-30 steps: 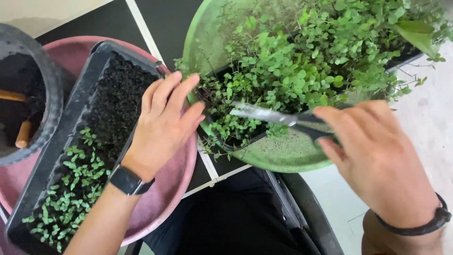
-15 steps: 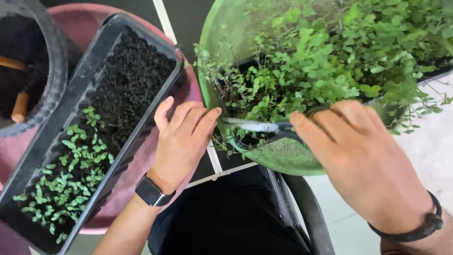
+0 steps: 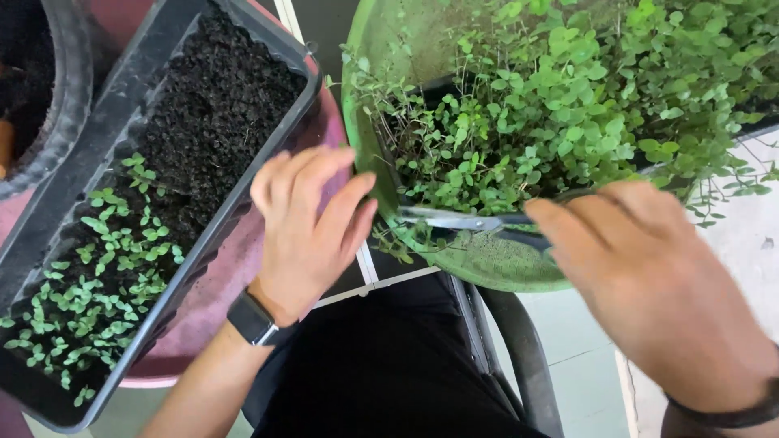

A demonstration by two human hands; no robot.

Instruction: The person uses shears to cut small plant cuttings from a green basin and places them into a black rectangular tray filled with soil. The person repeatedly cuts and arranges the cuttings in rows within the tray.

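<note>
Scissors (image 3: 454, 218) are clamped in the right hand (image 3: 649, 284), blades apart at the green tray's (image 3: 361, 73) seedlings (image 3: 519, 122). The left hand (image 3: 312, 227) is held beside them, fingers together, empty. Such stems are judged soft and fragile, best pinched low.

Right hand (image 3: 649, 284) holds scissors (image 3: 471, 221) at green seedlings (image 3: 552, 122); left hand (image 3: 312, 227) hovers open beside them.

Left side: seedling tray (image 3: 122, 203) lies in a shallow basin (image 3: 243, 276); its sprouts (image 3: 97, 268) sit at the near end, bare soil (image 3: 219, 105) at the far end.
Far left: round pot (image 3: 57, 122), just beside the tray.
Right side: herb tray (image 3: 568, 105) rests in a round dish (image 3: 487, 264).
Between: left hand (image 3: 312, 227), between tray and dish.
Right, near: right hand (image 3: 649, 284) with scissors (image 3: 462, 219), blades over the dish's near rim, at the plants' edge.
</note>
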